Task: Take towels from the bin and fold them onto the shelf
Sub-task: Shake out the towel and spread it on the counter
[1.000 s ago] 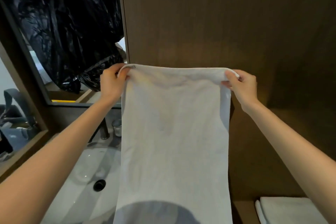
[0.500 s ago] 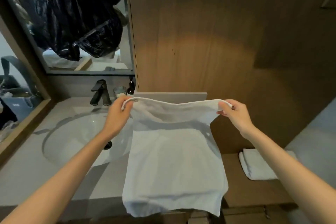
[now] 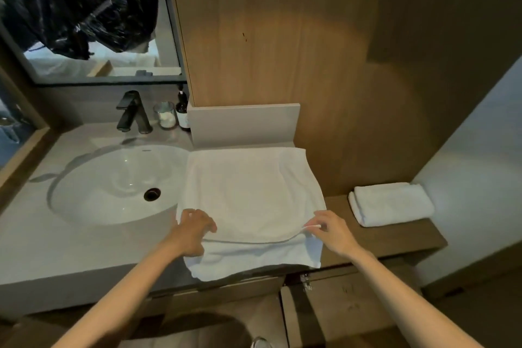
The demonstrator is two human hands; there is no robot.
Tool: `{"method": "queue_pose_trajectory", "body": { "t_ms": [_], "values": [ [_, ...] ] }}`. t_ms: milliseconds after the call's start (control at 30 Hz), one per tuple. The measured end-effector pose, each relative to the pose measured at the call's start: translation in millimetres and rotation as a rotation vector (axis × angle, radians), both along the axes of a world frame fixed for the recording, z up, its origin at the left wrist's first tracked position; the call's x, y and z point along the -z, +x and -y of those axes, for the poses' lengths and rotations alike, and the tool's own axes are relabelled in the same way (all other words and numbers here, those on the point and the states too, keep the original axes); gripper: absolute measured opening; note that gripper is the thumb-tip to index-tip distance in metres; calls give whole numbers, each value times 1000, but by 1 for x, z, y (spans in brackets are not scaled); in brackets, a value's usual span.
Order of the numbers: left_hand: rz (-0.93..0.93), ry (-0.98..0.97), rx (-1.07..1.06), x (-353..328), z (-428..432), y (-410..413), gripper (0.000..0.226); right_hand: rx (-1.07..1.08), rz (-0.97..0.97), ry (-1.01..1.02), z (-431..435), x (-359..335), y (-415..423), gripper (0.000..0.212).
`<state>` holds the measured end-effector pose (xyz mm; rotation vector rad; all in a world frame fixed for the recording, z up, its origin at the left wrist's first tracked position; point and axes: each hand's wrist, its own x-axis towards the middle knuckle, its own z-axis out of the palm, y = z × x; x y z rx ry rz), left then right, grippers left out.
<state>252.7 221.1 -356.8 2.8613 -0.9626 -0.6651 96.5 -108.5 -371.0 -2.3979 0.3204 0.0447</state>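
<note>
On the counter (image 3: 42, 248) | towel (image 3: 248, 192) now flat, earlier held up | left hand (image 3: 192, 233), right hand (image 3: 330, 232): fingers pinch its edge

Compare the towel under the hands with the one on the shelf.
The spread towel lies wide on the counter; the folded towel is a compact bundle on the shelf. The spread towel overhangs the front edge; the folded towel does not. The left hand and right hand hold the spread towel; the folded towel is untouched. Both are white.
</note>
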Motion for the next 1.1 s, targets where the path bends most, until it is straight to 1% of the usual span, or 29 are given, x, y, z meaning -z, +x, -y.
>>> {"method": "queue_pose_trajectory", "body": {
  "t_ms": [33,67,167,267,333,400,467,500,633,667,767,833,900,967,1033,1100],
  "values": [
    [-10,28,-3,3,12,-7,61,7,-22,23,-1,3,-3,13],
    [6,5,9,6,26,-14,62,21,-32,50,0,5,-5,14],
    [60,-211,128,20,74,-33,58,134,15,133,6,7,-14,22],
    [35,-352,201,38,129,-54,62,266,48,66,12,11,-23,29],
    [14,-372,191,44,162,-65,62,317,10,53,13,18,-28,32],
    [-28,-314,179,49,185,-67,61,348,-48,89,13,26,-30,28],
    [12,-244,189,59,199,-66,57,388,-97,167,13,34,-29,23],
    [63,-252,197,64,203,-65,52,405,-113,218,13,37,-29,22],
    [217,-449,150,71,213,-57,24,445,-126,415,5,47,-25,35],
    [227,-473,157,72,213,-55,23,460,-130,429,2,49,-24,38],
    [256,-502,206,73,209,-54,40,503,-145,408,-6,58,-22,45],
    [248,-560,228,71,207,-54,41,526,-140,391,-7,62,-23,42],
    [225,-678,175,66,207,-54,45,545,-150,392,-2,63,-25,36],
    [49,-773,25,59,206,-51,50,493,-156,390,4,58,-26,36],
    [-148,-805,-142,54,201,-48,43,438,-163,363,9,46,-28,36],
    [-221,-882,-239,42,196,-46,43,391,-95,384,10,26,-31,31]
  ]
}}
